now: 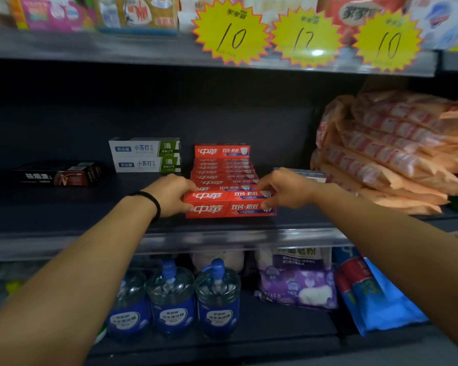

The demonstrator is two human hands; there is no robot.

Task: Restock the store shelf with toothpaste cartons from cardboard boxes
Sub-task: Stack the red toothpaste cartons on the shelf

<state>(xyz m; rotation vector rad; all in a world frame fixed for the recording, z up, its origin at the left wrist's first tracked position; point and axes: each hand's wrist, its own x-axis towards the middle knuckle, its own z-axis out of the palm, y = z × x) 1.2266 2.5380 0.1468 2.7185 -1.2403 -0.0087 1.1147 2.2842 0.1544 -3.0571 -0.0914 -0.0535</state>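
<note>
A row of red toothpaste cartons (pixel 224 170) runs from the back of the dark middle shelf (pixel 64 212) toward its front edge. At the row's front stands a red carton (pixel 229 204) lying lengthwise. My left hand (pixel 171 195) grips its left end, fingers curled round it. My right hand (pixel 284 188) pinches its right end. Two white and green toothpaste cartons (pixel 146 155) are stacked to the left of the red row, and black cartons (pixel 60 174) lie further left. No cardboard box is in view.
Orange packets (pixel 391 151) are piled at the shelf's right. A pale box (pixel 308 175) sits behind my right hand. Yellow price tags (pixel 232 33) hang on the shelf above. Below stand blue pump bottles (pixel 172 299), a purple bag (pixel 299 283) and blue packs (pixel 368 291).
</note>
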